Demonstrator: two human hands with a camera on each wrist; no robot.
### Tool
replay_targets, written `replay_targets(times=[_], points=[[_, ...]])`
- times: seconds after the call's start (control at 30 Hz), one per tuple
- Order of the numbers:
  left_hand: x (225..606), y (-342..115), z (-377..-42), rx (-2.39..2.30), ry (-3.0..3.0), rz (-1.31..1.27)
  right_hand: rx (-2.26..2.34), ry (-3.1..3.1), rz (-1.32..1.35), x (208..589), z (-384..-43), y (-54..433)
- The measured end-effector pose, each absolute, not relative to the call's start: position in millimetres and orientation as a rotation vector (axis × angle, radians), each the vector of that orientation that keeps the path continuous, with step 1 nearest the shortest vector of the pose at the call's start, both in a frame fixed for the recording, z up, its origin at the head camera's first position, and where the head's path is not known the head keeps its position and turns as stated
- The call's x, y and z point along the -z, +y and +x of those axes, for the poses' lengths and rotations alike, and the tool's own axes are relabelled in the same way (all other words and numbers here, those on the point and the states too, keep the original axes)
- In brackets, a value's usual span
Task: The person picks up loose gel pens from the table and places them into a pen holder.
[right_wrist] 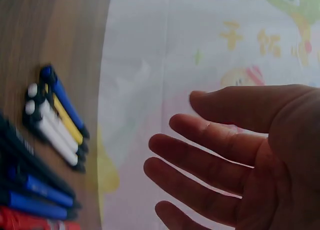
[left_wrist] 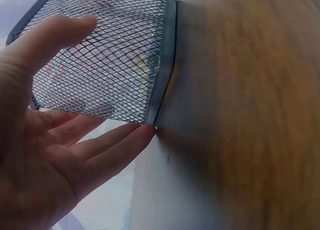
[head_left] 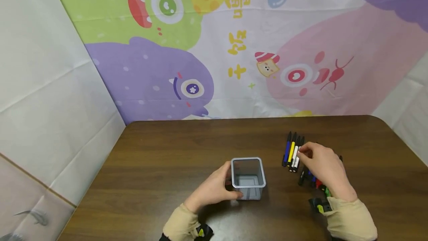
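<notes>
My left hand (head_left: 215, 187) holds a dark mesh pen holder (head_left: 250, 193) upright on the table, thumb on the near side and fingers around the far side. The left wrist view shows the thumb against its mesh wall (left_wrist: 110, 65). The holder's inside looks bare. To the right, my right hand (head_left: 326, 164) hovers over a group of pens; in the right wrist view its fingers are loosely bent with nothing between them. Just left of that hand lie a blue pen (head_left: 286, 151), a yellow pen (head_left: 291, 151) and white pens (head_left: 295, 155), side by side.
Under and beside the right hand lie more pens, partly hidden: a black pen (right_wrist: 35, 155), blue pens (right_wrist: 40, 202), a red pen (right_wrist: 35, 221) and something green (head_left: 327, 192). A printed cloth (head_left: 227, 96) hangs behind the brown wooden table (head_left: 150, 151).
</notes>
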State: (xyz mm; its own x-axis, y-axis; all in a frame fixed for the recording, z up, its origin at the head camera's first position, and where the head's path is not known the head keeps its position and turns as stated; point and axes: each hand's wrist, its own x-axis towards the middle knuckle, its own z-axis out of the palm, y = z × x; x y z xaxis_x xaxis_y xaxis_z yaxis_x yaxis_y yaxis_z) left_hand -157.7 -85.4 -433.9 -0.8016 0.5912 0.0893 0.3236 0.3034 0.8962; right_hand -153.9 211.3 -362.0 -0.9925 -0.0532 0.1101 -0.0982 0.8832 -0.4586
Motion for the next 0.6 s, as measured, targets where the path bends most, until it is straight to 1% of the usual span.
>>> replay_targets(times=[0.3, 0.6], points=[[433.4, -83.4, -157.9, -1.368, 2.464, 0.867, -0.770, -3.039, 0.007, 367.6, -156.3, 255.7], [434.9, -83.8, -157.4, -1.347, 2.481, 0.848, -0.832, -3.184, -0.159, 373.1, -156.4, 287.7]])
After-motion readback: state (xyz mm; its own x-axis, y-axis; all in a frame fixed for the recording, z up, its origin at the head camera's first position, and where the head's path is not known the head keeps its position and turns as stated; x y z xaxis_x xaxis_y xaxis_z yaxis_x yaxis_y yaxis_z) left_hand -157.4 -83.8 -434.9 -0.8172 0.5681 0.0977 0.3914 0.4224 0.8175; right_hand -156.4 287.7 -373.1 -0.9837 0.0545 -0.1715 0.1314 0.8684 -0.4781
